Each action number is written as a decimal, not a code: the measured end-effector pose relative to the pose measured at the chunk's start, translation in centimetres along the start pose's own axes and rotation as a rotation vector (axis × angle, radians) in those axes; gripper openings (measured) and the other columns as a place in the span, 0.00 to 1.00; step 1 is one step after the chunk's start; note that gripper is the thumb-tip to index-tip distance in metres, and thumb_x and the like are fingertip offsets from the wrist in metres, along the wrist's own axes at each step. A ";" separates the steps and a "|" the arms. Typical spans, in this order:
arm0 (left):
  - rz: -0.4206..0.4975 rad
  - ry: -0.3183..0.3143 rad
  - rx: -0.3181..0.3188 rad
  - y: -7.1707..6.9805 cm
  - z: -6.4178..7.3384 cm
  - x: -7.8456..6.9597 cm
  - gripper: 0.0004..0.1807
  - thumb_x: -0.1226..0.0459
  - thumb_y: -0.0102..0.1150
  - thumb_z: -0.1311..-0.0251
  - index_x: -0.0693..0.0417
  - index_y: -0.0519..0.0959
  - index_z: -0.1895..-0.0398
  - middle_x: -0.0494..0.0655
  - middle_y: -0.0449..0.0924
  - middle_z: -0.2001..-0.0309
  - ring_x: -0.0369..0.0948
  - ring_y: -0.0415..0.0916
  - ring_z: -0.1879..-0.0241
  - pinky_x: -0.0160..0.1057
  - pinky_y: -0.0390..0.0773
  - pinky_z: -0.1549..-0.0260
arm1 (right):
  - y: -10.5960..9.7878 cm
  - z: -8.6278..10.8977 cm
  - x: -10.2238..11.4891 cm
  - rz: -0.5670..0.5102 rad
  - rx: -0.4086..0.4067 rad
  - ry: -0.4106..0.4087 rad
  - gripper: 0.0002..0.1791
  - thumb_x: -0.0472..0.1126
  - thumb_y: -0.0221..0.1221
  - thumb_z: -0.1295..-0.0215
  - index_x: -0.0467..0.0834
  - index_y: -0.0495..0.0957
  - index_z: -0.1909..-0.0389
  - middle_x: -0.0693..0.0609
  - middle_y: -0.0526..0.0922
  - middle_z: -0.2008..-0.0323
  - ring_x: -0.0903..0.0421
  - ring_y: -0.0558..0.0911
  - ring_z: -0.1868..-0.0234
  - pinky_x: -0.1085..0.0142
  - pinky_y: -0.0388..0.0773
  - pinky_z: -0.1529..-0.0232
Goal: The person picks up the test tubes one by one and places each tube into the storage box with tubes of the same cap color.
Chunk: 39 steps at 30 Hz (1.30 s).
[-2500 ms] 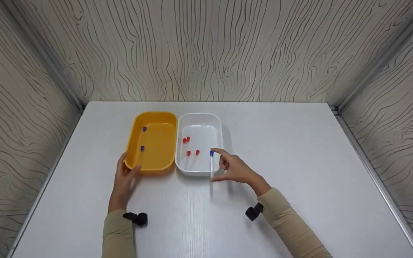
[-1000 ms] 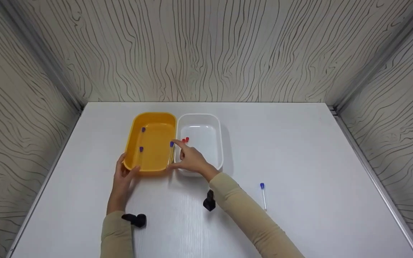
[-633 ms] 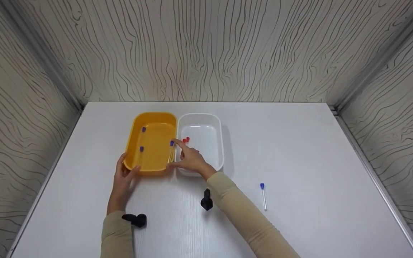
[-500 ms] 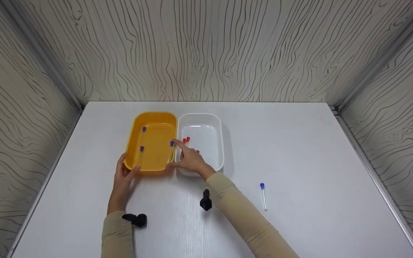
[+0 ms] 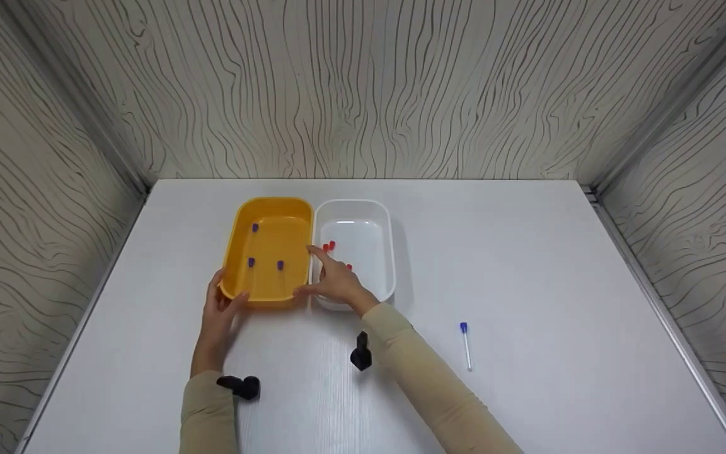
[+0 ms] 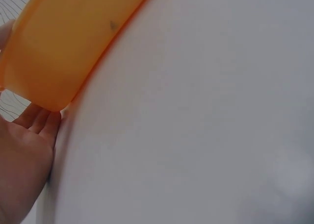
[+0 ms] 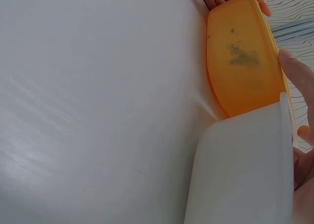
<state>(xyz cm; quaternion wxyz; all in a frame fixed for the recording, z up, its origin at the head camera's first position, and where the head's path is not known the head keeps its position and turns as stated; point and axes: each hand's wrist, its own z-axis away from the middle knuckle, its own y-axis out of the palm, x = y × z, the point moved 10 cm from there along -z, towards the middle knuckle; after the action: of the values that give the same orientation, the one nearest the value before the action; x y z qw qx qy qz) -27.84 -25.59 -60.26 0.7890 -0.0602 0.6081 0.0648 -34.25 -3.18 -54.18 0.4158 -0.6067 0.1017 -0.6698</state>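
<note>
At the near left corner of the yellow tray (image 5: 284, 233), my left hand (image 5: 217, 318) grips the rim, thumb on the near side and fingers around the left. The left wrist view has that hand (image 6: 24, 160) with fingers at the tray's corner. Three blue-capped test tubes lie inside; the one nearest my right hand is the tube (image 5: 280, 266). My right hand (image 5: 339, 282) hovers where the two trays meet, thumb and index finger spread apart with nothing between them. Under it, the white tray (image 5: 366, 236) holds red-capped tubes (image 5: 326, 248), partly hidden by the hand.
Another blue-capped tube (image 5: 466, 348) lies on the white table (image 5: 527, 265), right of the right forearm. Both trays stand side by side toward the back left. Wood-patterned panels (image 5: 363, 88) enclose the table at the back and sides.
My right hand carried a blue-capped tube left from over the white tray, then let it go into the yellow tray, where it now lies. My left hand stayed on the yellow tray.
</note>
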 end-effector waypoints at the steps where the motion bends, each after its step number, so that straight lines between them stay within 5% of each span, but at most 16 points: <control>1: 0.000 -0.004 -0.002 0.0 0.0 0.0 0.40 0.56 0.57 0.35 0.28 0.46 0.26 0.44 0.48 0.22 0.42 0.55 0.27 0.45 0.56 0.24 | 0.0 0.0 0.0 0.004 0.000 -0.003 0.52 0.59 0.71 0.53 0.60 0.55 0.27 0.53 0.71 0.68 0.57 0.69 0.67 0.70 0.67 0.68; 16: 0.034 -0.015 0.007 0.0 0.2 0.1 0.38 0.56 0.56 0.34 0.24 0.49 0.27 0.43 0.48 0.22 0.42 0.55 0.28 0.46 0.54 0.24 | -0.3 0.7 1.0 0.055 -0.008 -0.070 0.46 0.60 0.69 0.51 0.58 0.62 0.31 0.56 0.68 0.72 0.60 0.67 0.70 0.71 0.62 0.71; 22: 0.050 -0.045 0.015 0.1 0.1 0.4 0.38 0.55 0.57 0.35 0.21 0.49 0.28 0.40 0.47 0.22 0.41 0.55 0.27 0.45 0.53 0.23 | -1.0 1.6 2.0 0.048 -0.044 -0.185 0.40 0.55 0.68 0.46 0.51 0.66 0.33 0.58 0.66 0.78 0.63 0.65 0.76 0.75 0.59 0.75; 29: 0.009 0.013 0.005 -0.1 0.0 -0.1 0.41 0.56 0.58 0.36 0.30 0.47 0.25 0.45 0.47 0.22 0.43 0.52 0.25 0.46 0.55 0.24 | -2.1 2.9 2.6 0.021 -0.099 -0.285 0.34 0.51 0.67 0.43 0.43 0.69 0.37 0.59 0.64 0.82 0.64 0.63 0.78 0.77 0.58 0.75; 39: 0.025 -0.056 0.002 -0.1 0.1 0.5 0.39 0.54 0.58 0.36 0.22 0.48 0.27 0.40 0.47 0.22 0.41 0.51 0.24 0.49 0.48 0.22 | -3.7 4.8 2.7 -0.036 -0.149 -0.359 0.27 0.46 0.66 0.42 0.42 0.73 0.43 0.56 0.66 0.80 0.65 0.63 0.78 0.76 0.61 0.72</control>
<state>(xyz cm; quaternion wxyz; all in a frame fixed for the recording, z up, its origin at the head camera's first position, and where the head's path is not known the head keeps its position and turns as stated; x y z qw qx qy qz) -27.61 -25.67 -60.69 0.8048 -0.0500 0.5865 0.0759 -31.32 -0.93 -48.66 0.3692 -0.7474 0.0642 -0.5486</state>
